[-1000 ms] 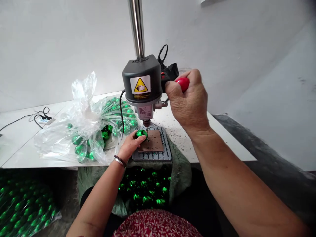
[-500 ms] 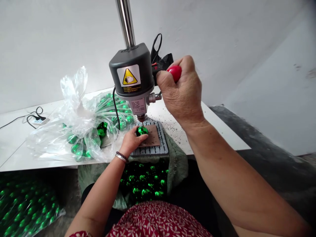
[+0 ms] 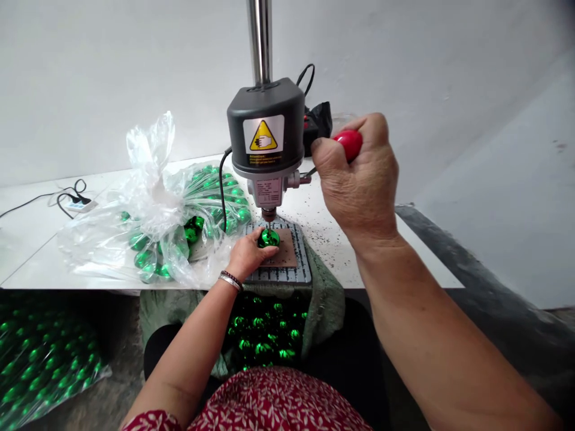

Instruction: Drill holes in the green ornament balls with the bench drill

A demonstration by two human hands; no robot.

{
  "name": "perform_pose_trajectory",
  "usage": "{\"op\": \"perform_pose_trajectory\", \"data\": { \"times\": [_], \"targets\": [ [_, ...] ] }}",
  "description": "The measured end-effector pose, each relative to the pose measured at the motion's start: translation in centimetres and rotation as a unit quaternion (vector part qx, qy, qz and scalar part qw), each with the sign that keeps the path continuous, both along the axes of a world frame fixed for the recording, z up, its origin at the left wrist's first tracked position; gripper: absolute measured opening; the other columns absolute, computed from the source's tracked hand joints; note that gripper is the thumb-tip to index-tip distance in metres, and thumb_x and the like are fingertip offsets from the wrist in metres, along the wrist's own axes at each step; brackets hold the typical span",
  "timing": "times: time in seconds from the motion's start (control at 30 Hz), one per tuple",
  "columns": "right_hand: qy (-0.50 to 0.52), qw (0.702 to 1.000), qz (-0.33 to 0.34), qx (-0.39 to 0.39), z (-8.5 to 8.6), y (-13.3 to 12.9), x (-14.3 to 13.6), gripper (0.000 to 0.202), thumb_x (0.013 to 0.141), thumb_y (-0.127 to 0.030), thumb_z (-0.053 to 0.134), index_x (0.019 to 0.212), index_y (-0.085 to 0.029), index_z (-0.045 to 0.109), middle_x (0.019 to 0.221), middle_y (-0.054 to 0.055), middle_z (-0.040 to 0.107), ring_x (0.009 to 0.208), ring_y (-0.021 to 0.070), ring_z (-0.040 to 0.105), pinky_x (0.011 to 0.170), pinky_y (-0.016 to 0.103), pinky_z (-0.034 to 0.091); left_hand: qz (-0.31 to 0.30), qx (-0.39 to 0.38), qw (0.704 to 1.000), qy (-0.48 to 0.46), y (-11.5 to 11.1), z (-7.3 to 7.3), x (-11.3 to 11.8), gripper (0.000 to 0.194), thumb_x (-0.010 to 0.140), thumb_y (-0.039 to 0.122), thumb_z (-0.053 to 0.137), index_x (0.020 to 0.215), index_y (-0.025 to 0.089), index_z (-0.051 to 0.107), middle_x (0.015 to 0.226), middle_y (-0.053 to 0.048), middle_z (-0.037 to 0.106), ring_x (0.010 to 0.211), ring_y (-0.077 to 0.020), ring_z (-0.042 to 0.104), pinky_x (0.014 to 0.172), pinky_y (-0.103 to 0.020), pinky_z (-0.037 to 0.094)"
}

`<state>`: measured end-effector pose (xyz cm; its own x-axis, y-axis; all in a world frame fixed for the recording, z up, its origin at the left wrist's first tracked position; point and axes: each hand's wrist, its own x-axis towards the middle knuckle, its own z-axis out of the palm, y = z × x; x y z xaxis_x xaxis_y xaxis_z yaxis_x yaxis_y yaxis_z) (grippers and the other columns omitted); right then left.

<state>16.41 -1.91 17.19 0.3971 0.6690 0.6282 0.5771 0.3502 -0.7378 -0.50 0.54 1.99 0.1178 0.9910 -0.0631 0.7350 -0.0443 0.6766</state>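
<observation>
A shiny green ball (image 3: 270,240) sits on a brown board (image 3: 286,254) under a bench drill press (image 3: 266,129). My left hand (image 3: 249,256) is closed around the ball's left and near sides, thumb in front. The thin bit below the chuck (image 3: 269,214) reaches the ball's top; whether it has gone in I cannot tell. Up at the right, my right hand (image 3: 363,185) is wrapped around the red knob (image 3: 349,144) of the press lever. The board rests on the slotted metal base (image 3: 305,272), which is strewn with dark shavings.
Left of the press lies a clear plastic bag (image 3: 157,197) holding green balls. Several more balls (image 3: 265,335) fill a green sack (image 3: 326,311) below the table edge. Another bag of balls (image 3: 45,365) is at lower left. A power strip (image 3: 81,205) with cables lies far left.
The view has shifted, so the press and both hands appear further right. My right hand has come down slightly with the lever. My left hand still holds the ball under the bit.
</observation>
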Motion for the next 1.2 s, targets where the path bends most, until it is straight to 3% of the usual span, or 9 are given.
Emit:
{"op": "perform_pose_trajectory", "data": {
  "times": [0.27,0.5,0.8,1.0,1.2],
  "targets": [
    [0.015,0.999,-0.027,0.025,-0.1,-0.2,-0.2,0.023,0.082,-0.030,0.063,0.081,-0.018,0.043,0.070,-0.006,0.041,0.063,0.0030,0.033,0.063,0.019,0.036,-0.002,-0.016,1.000,0.016,0.2,0.6,0.5,0.077,0.071,0.046,0.079,0.141,0.022,0.058,0.114,-0.009,0.075,0.099,-0.0280,0.068,0.087,-0.036,0.049],
    [0.020,0.999,-0.036,0.010,0.2,-0.5,-0.3,0.023,0.081,-0.022,0.063,0.078,-0.017,0.040,0.069,-0.007,0.040,0.065,0.0024,0.033,0.065,0.019,0.033,-0.003,-0.023,0.999,0.028,0.0,0.9,0.6,0.079,0.073,0.046,0.078,0.144,0.022,0.055,0.116,-0.010,0.074,0.102,-0.0296,0.068,0.089,-0.037,0.050],
    [-0.013,0.993,-0.052,0.104,-2.5,-0.7,-0.2,0.015,0.079,-0.029,0.055,0.081,-0.017,0.045,0.069,-0.006,0.044,0.062,0.0018,0.033,0.060,0.017,0.032,-0.014,-0.012,0.999,0.047,-0.5,1.0,0.8,0.076,0.077,0.042,0.076,0.146,0.020,0.052,0.126,-0.008,0.071,0.110,-0.0255,0.067,0.094,-0.033,0.050],
    [-0.021,0.992,-0.062,0.105,-3.0,-1.2,-0.3,0.015,0.078,-0.031,0.052,0.080,-0.018,0.044,0.069,-0.003,0.045,0.063,0.0037,0.036,0.060,0.019,0.036,-0.013,-0.004,0.999,0.038,-0.5,0.4,0.8,0.075,0.076,0.042,0.077,0.145,0.023,0.053,0.132,-0.007,0.069,0.113,-0.0252,0.067,0.096,-0.033,0.049],
    [-0.037,0.995,-0.052,0.075,-4.0,-1.6,-0.3,0.018,0.085,-0.033,0.052,0.081,-0.021,0.040,0.073,-0.002,0.047,0.062,0.0050,0.038,0.061,0.022,0.040,-0.014,0.002,0.999,0.041,-0.5,0.1,0.8,0.076,0.076,0.042,0.077,0.145,0.023,0.053,0.131,-0.007,0.069,0.112,-0.0250,0.067,0.095,-0.032,0.050]
  ]
}}
